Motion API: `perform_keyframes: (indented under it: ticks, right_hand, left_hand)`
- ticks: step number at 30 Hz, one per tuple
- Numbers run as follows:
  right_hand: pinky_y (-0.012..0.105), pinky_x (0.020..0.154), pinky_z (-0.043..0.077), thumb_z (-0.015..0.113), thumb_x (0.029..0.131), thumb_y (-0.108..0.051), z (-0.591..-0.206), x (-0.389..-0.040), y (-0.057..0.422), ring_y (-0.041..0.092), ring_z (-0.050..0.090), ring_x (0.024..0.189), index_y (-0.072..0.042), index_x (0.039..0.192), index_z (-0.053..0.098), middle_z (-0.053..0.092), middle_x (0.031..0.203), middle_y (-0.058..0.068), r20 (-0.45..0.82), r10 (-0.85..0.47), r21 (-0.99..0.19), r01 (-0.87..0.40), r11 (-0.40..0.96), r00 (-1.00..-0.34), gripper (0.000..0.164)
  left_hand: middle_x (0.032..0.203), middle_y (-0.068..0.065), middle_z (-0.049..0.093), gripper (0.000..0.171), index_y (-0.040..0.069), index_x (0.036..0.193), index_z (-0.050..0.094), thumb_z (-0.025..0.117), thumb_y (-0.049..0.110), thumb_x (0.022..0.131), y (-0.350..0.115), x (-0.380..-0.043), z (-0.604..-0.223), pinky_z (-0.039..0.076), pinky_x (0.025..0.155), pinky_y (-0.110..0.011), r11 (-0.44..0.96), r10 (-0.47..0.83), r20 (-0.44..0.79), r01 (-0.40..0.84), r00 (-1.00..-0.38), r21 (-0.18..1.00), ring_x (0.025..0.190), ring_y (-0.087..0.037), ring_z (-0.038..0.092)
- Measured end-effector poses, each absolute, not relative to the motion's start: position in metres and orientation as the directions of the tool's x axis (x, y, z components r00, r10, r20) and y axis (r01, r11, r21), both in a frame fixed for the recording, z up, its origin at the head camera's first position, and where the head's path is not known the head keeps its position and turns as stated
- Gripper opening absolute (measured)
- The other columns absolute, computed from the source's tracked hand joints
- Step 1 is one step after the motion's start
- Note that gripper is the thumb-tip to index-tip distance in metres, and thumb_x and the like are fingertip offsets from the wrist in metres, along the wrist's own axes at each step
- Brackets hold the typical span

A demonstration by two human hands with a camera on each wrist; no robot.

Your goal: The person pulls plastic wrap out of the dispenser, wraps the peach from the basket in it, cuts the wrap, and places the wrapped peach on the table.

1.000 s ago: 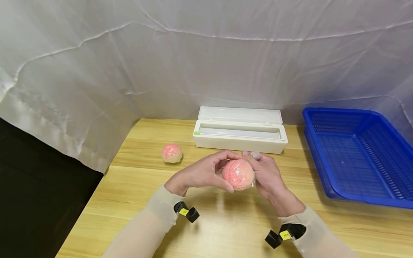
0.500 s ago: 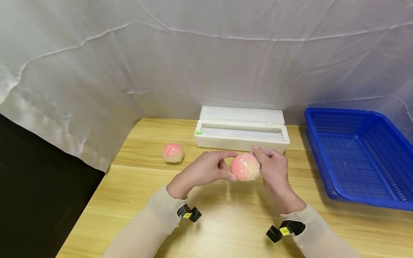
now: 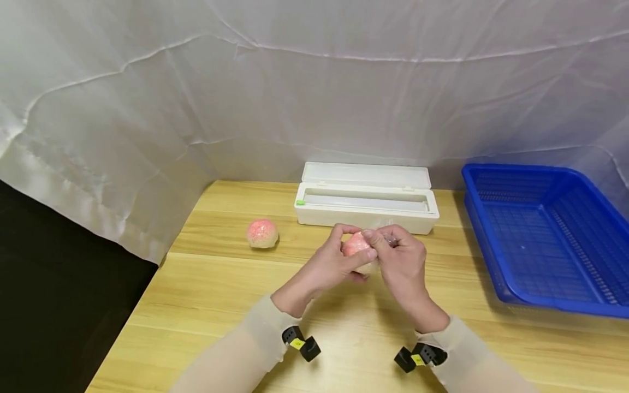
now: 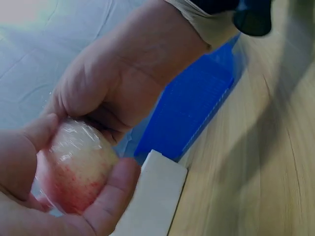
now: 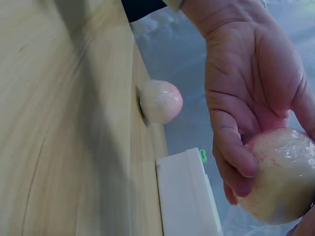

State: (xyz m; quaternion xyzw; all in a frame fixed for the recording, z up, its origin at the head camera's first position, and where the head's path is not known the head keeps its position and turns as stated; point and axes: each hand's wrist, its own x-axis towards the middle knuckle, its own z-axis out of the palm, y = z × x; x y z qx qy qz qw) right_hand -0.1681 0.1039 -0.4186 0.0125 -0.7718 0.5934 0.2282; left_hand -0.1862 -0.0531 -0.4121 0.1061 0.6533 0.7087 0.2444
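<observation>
Above the table, both hands hold a pink-and-cream peach [image 3: 355,244] wrapped in clear cling film. My left hand [image 3: 328,263] grips it from the left, thumb in front and fingers curled round behind. On the right, my right hand [image 3: 405,262] pinches the gathered cling film [image 3: 390,239] close against the fruit. In the left wrist view the film lies shiny over the pale side of the peach [image 4: 78,162]. The right hand's fingertips are hidden there. A second peach [image 3: 262,233], shiny on top, rests on the table to the left.
Behind the hands stands a white cling film box [image 3: 366,218], its lid raised and a roll inside. A blue plastic basket [image 3: 501,273] is at the right. Grey-white cloth [image 3: 314,109] hangs behind the wooden table [image 3: 206,305].
The peach has shifted right and back left, turning in the hands. The left hand now wraps further round it, and the right hand has closed in on the film beside it.
</observation>
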Motion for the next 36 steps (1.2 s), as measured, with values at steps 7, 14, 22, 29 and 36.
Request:
perform_keyframes:
  ticks: [7, 14, 22, 29, 36]
  right_hand:
    - [0.020, 0.053, 0.035, 0.083, 0.094, -0.028, -0.417, -0.173, 0.103, 0.010, 0.045, 0.065, -0.007, 0.089, 0.059, 0.049, 0.072, -0.001, 0.228, 0.273, -0.947, -0.147, 0.286, -0.934, 0.032]
    - [0.025, 0.072, 0.046, 0.057, 0.105, -0.057, -0.412, -0.170, 0.097, 0.017, 0.050, 0.092, -0.006, 0.118, 0.049, 0.048, 0.103, 0.006, -0.055, 0.237, -0.986, 0.090, 0.143, -0.970, 0.053]
    - [0.026, 0.070, 0.045, 0.052, 0.105, -0.062, -0.418, -0.172, 0.089, 0.019, 0.049, 0.089, -0.003, 0.112, 0.050, 0.050, 0.102, 0.011, -0.128, 0.184, -0.991, 0.133, 0.013, -0.974, 0.059]
    - [0.024, 0.050, 0.040, 0.050, 0.103, -0.067, -0.421, -0.175, 0.086, 0.013, 0.053, 0.064, -0.008, 0.107, 0.064, 0.062, 0.084, 0.001, -0.268, -0.017, -0.944, 0.266, -0.197, -0.963, 0.060]
    - [0.024, 0.062, 0.046, 0.048, 0.107, -0.054, -0.418, -0.175, 0.083, 0.014, 0.059, 0.088, -0.006, 0.120, 0.061, 0.061, 0.107, 0.001, -0.301, 0.070, -0.929, 0.275, -0.249, -0.951, 0.052]
  left_hand:
    - [0.125, -0.019, 0.060, 0.054, 0.013, 0.142, 0.034, 0.069, 0.010, 0.100, -0.052, -0.183, -0.414, 0.065, 0.078, -0.040, -0.079, 0.476, -0.110, -0.167, -0.872, 0.983, 0.094, -0.019, 0.069]
    - [0.134, -0.019, 0.052, 0.061, 0.011, 0.143, 0.029, 0.061, 0.010, 0.091, -0.047, -0.180, -0.421, 0.064, 0.082, -0.039, -0.050, 0.413, -0.043, -0.070, -0.910, 0.996, 0.097, -0.021, 0.068]
    - [0.135, -0.020, 0.052, 0.046, 0.011, 0.142, 0.030, 0.056, 0.028, 0.107, -0.044, -0.177, -0.434, 0.062, 0.083, -0.036, 0.055, 0.313, 0.065, 0.086, -0.948, 0.995, 0.098, -0.020, 0.067]
    - [0.132, -0.017, 0.051, 0.037, 0.014, 0.140, 0.032, 0.046, 0.036, 0.113, -0.041, -0.178, -0.442, 0.063, 0.070, -0.060, -0.089, 0.301, 0.062, 0.037, -0.951, 0.995, 0.076, -0.022, 0.069]
    - [0.136, -0.018, 0.048, 0.038, 0.019, 0.147, 0.029, 0.035, 0.037, 0.115, -0.042, -0.179, -0.441, 0.062, 0.068, -0.065, -0.132, 0.331, 0.071, 0.028, -0.941, 0.991, 0.087, -0.024, 0.069]
